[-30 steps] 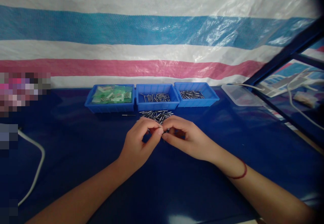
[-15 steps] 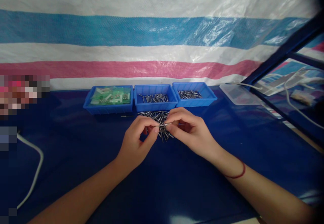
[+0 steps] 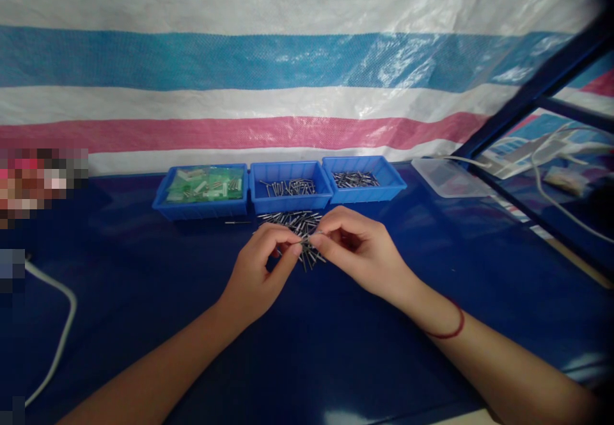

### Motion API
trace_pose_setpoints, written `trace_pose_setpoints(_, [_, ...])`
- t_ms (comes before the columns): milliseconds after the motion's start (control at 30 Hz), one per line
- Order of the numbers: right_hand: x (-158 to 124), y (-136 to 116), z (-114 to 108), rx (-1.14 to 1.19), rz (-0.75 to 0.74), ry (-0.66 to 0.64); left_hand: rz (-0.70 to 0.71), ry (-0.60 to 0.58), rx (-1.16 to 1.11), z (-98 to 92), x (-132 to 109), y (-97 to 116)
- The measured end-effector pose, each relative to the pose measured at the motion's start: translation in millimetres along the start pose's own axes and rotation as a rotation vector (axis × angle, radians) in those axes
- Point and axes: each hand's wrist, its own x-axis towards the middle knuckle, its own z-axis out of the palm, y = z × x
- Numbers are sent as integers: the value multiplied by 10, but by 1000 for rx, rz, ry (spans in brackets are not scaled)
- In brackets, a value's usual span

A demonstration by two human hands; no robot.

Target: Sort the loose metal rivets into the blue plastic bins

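Note:
Over a pile of thin metal pins (image 3: 311, 260) on the blue table, my left hand (image 3: 268, 262) pinches a thin metal pin (image 3: 300, 242) between thumb and fingertips. My right hand (image 3: 357, 249) is closed in a pinch just right of it, their fingertips nearly touching; what it grips is too small to make out. Behind the pile, the middle blue bin (image 3: 290, 205) contains small metal pieces with wider heads. The right blue bin (image 3: 371, 194) has short metal pins in it, and the left blue bin (image 3: 206, 210) contains green bags with metal parts.
One loose pin (image 3: 237, 222) lies left of the pile. A clear plastic lid (image 3: 448, 178) rests at the back right, near a dark metal frame (image 3: 527, 108). A white cable (image 3: 71, 310) curves along the left. Striped sheeting (image 3: 268, 60) hangs behind.
The view has shifted slightly. My right fingertips have moved a little closer to my left ones, and the metal between them is now more covered. Both hands keep their pinch.

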Motion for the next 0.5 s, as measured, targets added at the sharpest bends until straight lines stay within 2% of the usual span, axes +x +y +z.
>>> trace_pose_setpoints(133, [35,23,-41,-31,69,-74,-6,43,14,-1,1,6])
trace_pose_setpoints(300, [58,17,-54,-31,34,-114,-45,8,41,14,2,6])
trace_pose_setpoints(367, [89,42,-83,23,93,-13,-68,6,51,22,1,2])
trace_pose_setpoints(500, [234,194,-250,254,260,427,-75,9,86,34,-7,-9])
